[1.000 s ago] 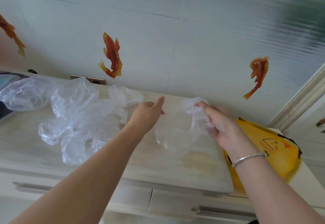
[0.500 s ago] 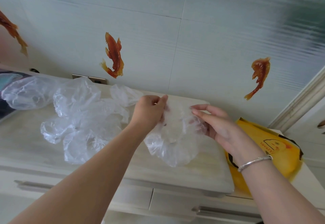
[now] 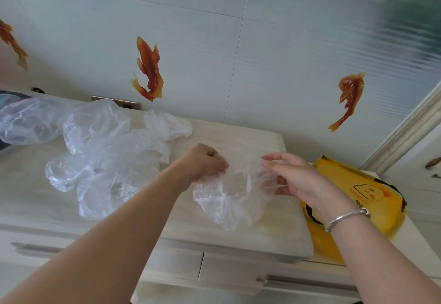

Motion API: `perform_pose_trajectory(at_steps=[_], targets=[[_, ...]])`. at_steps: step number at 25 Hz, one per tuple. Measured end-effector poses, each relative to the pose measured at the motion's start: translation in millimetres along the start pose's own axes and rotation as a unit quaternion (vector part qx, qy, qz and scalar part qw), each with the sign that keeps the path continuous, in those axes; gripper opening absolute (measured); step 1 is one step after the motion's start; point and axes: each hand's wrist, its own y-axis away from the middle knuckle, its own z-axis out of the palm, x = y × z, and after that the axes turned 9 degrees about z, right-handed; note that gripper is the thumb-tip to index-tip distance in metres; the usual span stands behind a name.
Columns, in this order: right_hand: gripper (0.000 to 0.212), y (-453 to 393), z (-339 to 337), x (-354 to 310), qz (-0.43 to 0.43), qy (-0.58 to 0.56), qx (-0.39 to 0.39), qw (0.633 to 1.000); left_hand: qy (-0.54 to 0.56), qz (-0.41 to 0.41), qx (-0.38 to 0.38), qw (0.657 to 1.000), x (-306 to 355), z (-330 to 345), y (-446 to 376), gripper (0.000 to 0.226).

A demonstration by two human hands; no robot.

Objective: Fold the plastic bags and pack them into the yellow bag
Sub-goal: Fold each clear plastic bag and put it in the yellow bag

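Both of our hands are gripping one clear plastic bag (image 3: 235, 193) by its upper edge: our left hand (image 3: 201, 163) is curling its fingers into the plastic at one corner, and our right hand (image 3: 299, 179) is pinching the other corner, thumb beneath and fingers above. We are holding this bag stretched between the two grips, its crumpled body hanging down over the near right part of the table (image 3: 31, 198). Our right wrist is wearing a silver bracelet (image 3: 347, 218).

Left of the held bag, a loose heap of other clear plastic bags (image 3: 105, 158) is lying on the table, spreading toward the far left edge. Right of the held bag, just past the table's right end, the yellow bag (image 3: 355, 198) is lying flat on a lower white surface, partly hidden behind our right forearm; we are seeing a printed duck face and black trim on it.

Behind the held bag, a pale tiled wall (image 3: 262, 53) is carrying orange fish stickers (image 3: 149, 70). Below the table's front edge, drawer fronts with metal handles (image 3: 305, 281) are showing.
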Motion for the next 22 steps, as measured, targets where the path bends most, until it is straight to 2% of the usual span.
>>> perform_pose_trajectory(at_steps=[4,6,8,10,12,14,16,19,22], targets=[[0.018,1,11,7,-0.010,0.057,0.054,0.997,-0.141,0.112,0.091,0.979,-14,11,-12,0.009],[0.013,-1,15,14,-0.021,0.081,0.093,0.992,-0.222,0.176,0.134,0.950,-19,16,-14,0.025],[0.017,-2,14,21,-0.042,0.151,0.137,0.978,-0.289,0.237,0.154,0.915,-19,20,-9,0.030],[0.023,-3,9,29,-0.097,0.305,0.193,0.927,-0.322,0.278,0.124,0.896,-21,24,2,0.025],[0.024,-5,4,37,-0.224,0.397,0.243,0.856,-0.349,0.274,0.072,0.893,-26,33,15,0.029],[0.014,-4,2,39,-0.360,0.399,0.218,0.815,-0.390,0.250,0.024,0.886,-35,41,24,0.044],[0.017,-6,3,42,-0.399,0.425,0.142,0.800,-0.421,0.219,-0.020,0.880,-44,44,28,0.062],[0.044,-12,10,53,-0.356,0.498,0.050,0.789,-0.447,0.181,-0.091,0.871,-56,40,30,0.089],[0.068,-17,12,59,-0.276,0.566,0.011,0.777,-0.478,0.169,-0.120,0.853,-64,34,27,0.106]])
